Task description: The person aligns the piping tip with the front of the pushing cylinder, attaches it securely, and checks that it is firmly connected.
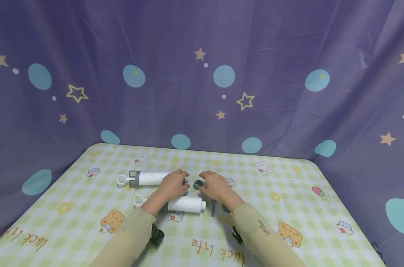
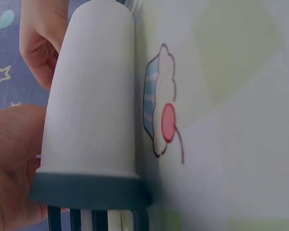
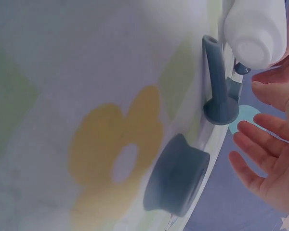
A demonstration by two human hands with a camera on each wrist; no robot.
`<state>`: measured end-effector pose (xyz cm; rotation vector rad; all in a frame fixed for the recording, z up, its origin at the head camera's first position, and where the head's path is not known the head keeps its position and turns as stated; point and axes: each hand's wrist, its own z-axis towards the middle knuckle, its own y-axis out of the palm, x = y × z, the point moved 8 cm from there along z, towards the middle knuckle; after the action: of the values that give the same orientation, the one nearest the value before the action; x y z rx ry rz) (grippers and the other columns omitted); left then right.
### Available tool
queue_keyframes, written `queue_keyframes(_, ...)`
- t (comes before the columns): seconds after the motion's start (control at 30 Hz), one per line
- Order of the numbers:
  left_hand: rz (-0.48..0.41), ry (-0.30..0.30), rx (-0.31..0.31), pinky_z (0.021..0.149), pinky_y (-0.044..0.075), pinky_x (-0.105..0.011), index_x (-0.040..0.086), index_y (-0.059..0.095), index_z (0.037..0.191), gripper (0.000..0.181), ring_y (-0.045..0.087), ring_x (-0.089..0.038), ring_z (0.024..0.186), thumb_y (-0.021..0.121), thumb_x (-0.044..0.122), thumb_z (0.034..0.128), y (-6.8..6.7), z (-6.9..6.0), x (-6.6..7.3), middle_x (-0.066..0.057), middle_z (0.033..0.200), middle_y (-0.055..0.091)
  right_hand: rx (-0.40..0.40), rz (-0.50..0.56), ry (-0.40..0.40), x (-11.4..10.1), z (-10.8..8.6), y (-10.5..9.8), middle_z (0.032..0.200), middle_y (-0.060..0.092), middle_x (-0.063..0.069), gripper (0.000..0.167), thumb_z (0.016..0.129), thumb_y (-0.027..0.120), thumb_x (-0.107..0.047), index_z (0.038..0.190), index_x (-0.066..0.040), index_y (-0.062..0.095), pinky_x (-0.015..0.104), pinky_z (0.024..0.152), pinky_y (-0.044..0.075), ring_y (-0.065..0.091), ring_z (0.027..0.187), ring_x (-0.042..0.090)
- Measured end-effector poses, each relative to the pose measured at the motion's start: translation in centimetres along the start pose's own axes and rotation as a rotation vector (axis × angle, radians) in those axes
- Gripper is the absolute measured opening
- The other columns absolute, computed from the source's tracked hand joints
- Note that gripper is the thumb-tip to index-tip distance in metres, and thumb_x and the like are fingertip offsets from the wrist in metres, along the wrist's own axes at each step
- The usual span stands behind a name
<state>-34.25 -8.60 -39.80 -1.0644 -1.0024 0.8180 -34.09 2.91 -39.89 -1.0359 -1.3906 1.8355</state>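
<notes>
Two white plunger syringes lie sideways on the table, each with a white loop handle. Around the far syringe [image 1: 151,178] is a grey collar; my left hand [image 1: 175,184] rests over its right end, fingers loosely bent, a dark tip showing between finger and thumb. The near syringe [image 1: 186,204] passes under my left wrist and fills much of the left wrist view, hiding part of that hand. My right hand [image 1: 216,185] hovers with fingers spread beside a small grey ring [image 1: 197,184]. Below it lie a slender grey nozzle [image 3: 217,82] and a grey flared piece [image 3: 178,175].
A green-checked cloth [image 1: 288,202] with cartoon prints covers the table. Behind and at both sides hangs a purple curtain [image 1: 175,111] with stars and blue spots. Dark straps with devices [image 1: 156,235] sit at both wrists.
</notes>
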Motion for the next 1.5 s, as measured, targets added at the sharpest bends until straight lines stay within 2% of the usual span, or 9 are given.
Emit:
queue_keyframes(0.23,0.004,-0.044,-0.019,0.081,0.049,-0.040,0.005,0.061,0.114,0.036,0.058,-0.027,0.099,0.065,0.022,0.0826,0.2,0.8,-0.1,-0.011,0.109,0.060,-0.029,0.007,0.030,0.1,0.8,0.6,0.115,0.059,0.007,0.047,0.082,0.065,-0.030,0.123,-0.009,0.054,0.033,0.080,0.050,0.059,0.099,0.019)
queue_keyframes(0.47,0.042,-0.106,-0.057,0.077,0.051,-0.039,0.002,0.062,0.110,0.031,0.060,-0.027,0.093,0.065,0.016,0.0825,0.5,1.0,-0.3,-0.013,0.103,0.061,-0.063,0.023,0.047,0.0,1.5,1.6,0.117,0.058,0.007,0.049,0.083,0.065,-0.030,0.124,-0.008,0.053,0.034,0.082,0.049,0.059,0.100,0.019)
queue_keyframes(0.6,0.046,-0.108,-0.070,0.077,0.051,-0.040,0.000,0.063,0.107,0.028,0.061,-0.027,0.090,0.064,0.013,0.0826,0.5,1.1,-0.3,-0.014,0.099,0.062,-0.052,-0.001,0.047,-0.1,1.8,1.7,0.115,0.059,0.006,0.047,0.082,0.066,-0.029,0.123,-0.009,0.054,0.033,0.083,0.049,0.059,0.101,0.019)
queue_keyframes(0.77,0.064,-0.102,-0.101,0.072,0.050,-0.039,0.001,0.065,0.096,0.017,0.061,-0.025,0.081,0.063,0.011,0.0829,0.9,1.2,-0.3,-0.010,0.087,0.063,-0.040,-0.025,0.026,-0.4,2.0,1.8,0.111,0.061,0.005,0.044,0.081,0.067,-0.027,0.121,-0.010,0.057,0.032,0.082,0.050,0.060,0.099,0.018)
queue_keyframes(0.93,0.071,-0.104,-0.124,0.071,0.050,-0.038,0.003,0.065,0.090,0.010,0.061,-0.024,0.080,0.062,0.007,0.0816,1.2,1.2,-0.5,-0.008,0.084,0.064,-0.016,-0.029,0.006,-0.9,1.9,1.7,0.107,0.062,0.005,0.040,0.081,0.068,-0.023,0.117,-0.010,0.059,0.031,0.080,0.051,0.061,0.096,0.018)
queue_keyframes(1.07,0.056,-0.090,-0.105,0.069,0.051,-0.037,0.004,0.065,0.085,0.008,0.061,-0.024,0.077,0.061,0.000,0.0790,1.1,1.2,-0.5,-0.008,0.082,0.064,0.001,-0.019,0.002,-0.9,1.8,1.6,0.104,0.062,0.004,0.034,0.081,0.067,-0.019,0.114,-0.010,0.061,0.030,0.079,0.051,0.061,0.095,0.018)
queue_keyframes(1.37,-0.019,-0.084,-0.054,0.079,0.051,-0.037,0.001,0.067,0.095,0.018,0.062,-0.028,0.089,0.061,-0.002,0.0782,0.7,1.1,-0.4,-0.012,0.094,0.066,-0.014,0.002,0.025,-0.3,1.7,1.9,0.103,0.062,0.004,0.030,0.082,0.067,-0.018,0.111,-0.011,0.063,0.031,0.079,0.051,0.061,0.094,0.018)
queue_keyframes(1.5,-0.024,-0.054,0.001,0.078,0.051,-0.037,-0.001,0.068,0.093,0.016,0.063,-0.028,0.088,0.061,-0.002,0.0789,0.1,1.1,-0.1,-0.013,0.093,0.066,-0.018,0.017,0.027,-0.2,1.5,1.7,0.104,0.061,0.005,0.032,0.081,0.068,-0.017,0.112,-0.010,0.063,0.031,0.080,0.051,0.061,0.094,0.019)
